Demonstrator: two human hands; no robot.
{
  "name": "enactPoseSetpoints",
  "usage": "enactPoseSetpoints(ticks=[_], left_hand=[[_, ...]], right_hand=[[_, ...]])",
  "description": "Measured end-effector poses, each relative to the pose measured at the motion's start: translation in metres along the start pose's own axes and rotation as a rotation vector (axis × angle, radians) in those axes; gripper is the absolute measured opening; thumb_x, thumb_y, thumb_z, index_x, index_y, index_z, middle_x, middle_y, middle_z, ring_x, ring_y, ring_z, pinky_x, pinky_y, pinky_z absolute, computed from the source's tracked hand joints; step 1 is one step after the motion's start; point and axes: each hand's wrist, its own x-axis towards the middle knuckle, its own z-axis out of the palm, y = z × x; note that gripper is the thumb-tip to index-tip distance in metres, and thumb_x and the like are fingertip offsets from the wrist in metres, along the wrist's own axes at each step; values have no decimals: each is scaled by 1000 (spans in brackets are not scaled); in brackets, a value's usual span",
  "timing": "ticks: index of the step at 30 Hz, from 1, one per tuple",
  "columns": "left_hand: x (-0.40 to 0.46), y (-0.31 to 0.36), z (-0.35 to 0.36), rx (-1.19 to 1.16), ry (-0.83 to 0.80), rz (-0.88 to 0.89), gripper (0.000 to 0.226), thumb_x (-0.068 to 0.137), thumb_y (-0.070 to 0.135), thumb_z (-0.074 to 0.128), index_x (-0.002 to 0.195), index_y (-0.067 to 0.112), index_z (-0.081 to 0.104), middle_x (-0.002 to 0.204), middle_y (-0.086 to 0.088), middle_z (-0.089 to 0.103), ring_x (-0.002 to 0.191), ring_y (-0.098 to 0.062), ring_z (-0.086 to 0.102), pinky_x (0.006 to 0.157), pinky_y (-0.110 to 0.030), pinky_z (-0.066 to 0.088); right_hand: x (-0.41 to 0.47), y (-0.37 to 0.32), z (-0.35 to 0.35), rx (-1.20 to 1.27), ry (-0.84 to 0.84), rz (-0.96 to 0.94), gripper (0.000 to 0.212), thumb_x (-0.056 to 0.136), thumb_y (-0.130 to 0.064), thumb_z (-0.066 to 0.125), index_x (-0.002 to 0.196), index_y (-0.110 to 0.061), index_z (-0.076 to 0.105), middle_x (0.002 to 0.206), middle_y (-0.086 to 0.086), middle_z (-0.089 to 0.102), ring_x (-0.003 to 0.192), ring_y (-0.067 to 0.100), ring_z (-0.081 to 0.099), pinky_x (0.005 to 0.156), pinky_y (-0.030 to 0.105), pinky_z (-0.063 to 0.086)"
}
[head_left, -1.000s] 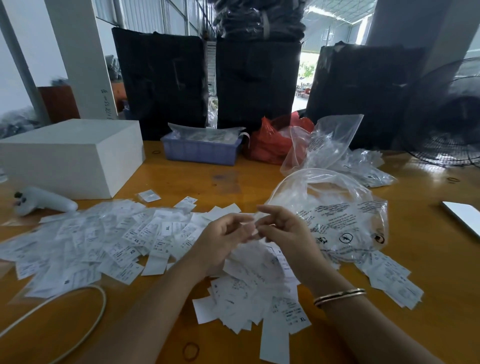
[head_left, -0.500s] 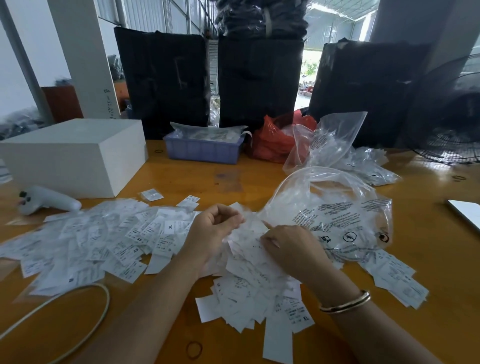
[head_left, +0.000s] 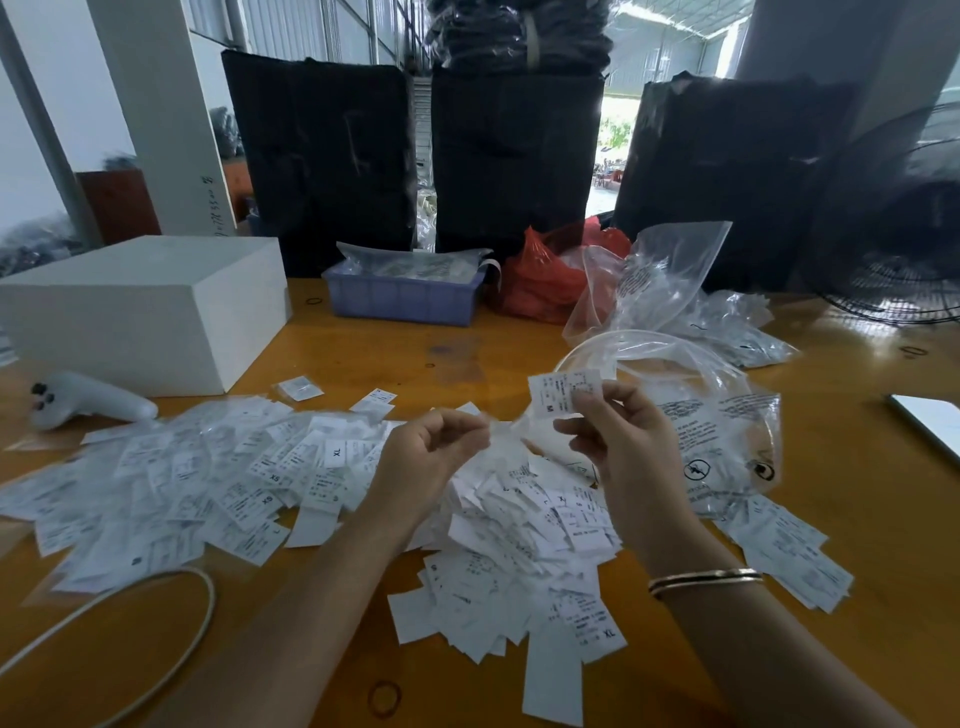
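Size label (head_left: 563, 392) marked M sits pinched between thumb and fingertips of the right hand (head_left: 623, 441), raised above the heap of labels (head_left: 519, 545) on the table (head_left: 374, 353); the left hand (head_left: 431, 457) hovers beside it, fingers curled, and I cannot tell whether it holds anything. Sorting seems roughly midway: a spread of labels (head_left: 208, 478) lies at the left, yet the heap under the hands is large and mixed in size.

wooden table (head_left: 363, 358) | on it: paper labels (head_left: 218, 483), white box (head_left: 140, 306), blue tray (head_left: 405, 300), clear bags (head_left: 727, 415), cable (head_left: 210, 603)
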Motion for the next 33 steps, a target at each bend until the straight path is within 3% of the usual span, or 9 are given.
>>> enactPoseSetpoints(ticks=[6, 8, 12, 16, 23, 29, 33], left_hand=[[-3, 5, 1, 62, -17, 34, 31, 67, 57, 65, 78, 28, 72, 75, 10, 73, 72, 1, 66, 65, -7, 47], [-3, 6, 1, 72, -38, 45, 30, 64, 62, 62, 74, 36, 73, 76, 12, 73, 75, 0, 66, 67, -8, 48], [-4, 8, 1, 75, -82, 48, 16, 70, 56, 61, 75, 46, 72, 80, 12, 73, 79, -1, 67, 70, -8, 48], [-6, 9, 1, 49, -97, 36, 12, 72, 50, 62, 76, 47, 73, 80, 12, 74, 80, 1, 67, 69, -6, 47], [-5, 9, 1, 43, -68, 43, 14, 70, 52, 63, 73, 43, 73, 80, 12, 73, 78, 2, 66, 66, -6, 47], [-3, 5, -1, 55, -25, 49, 24, 72, 51, 64, 78, 29, 71, 76, 11, 72, 73, 4, 65, 64, -6, 46], [-2, 4, -1, 49, -56, 34, 25, 72, 47, 64, 80, 25, 70, 74, 11, 72, 68, 5, 63, 62, -7, 46]], right_hand=[[-4, 8, 10, -146, -36, -9, 8, 87, -13, 65, 90, -10, 58, 80, 3, 74, 65, 13, 67, 59, 20, 52], [-5, 10, 11, -199, -39, -11, 9, 87, -15, 65, 92, -10, 58, 78, 1, 73, 64, 10, 65, 59, 19, 50], [-3, 8, 8, -209, -17, -27, 9, 87, -15, 65, 92, -10, 60, 64, -7, 68, 53, 1, 56, 51, 12, 44], [0, 5, 3, -196, 13, -13, 9, 87, -18, 65, 94, -12, 62, 67, -7, 68, 57, 4, 55, 54, 15, 45], [1, 10, 2, -287, -113, 38, 10, 84, -16, 67, 90, -11, 61, 60, -4, 64, 55, 4, 54, 58, 20, 41], [2, 10, 2, -410, -196, 23, 8, 86, -12, 66, 92, -13, 61, 69, -4, 71, 54, 2, 56, 51, 11, 42], [4, 9, -1, -528, -264, -10, 8, 88, -8, 62, 90, -16, 60, 70, -7, 72, 56, 0, 59, 54, 12, 44]])
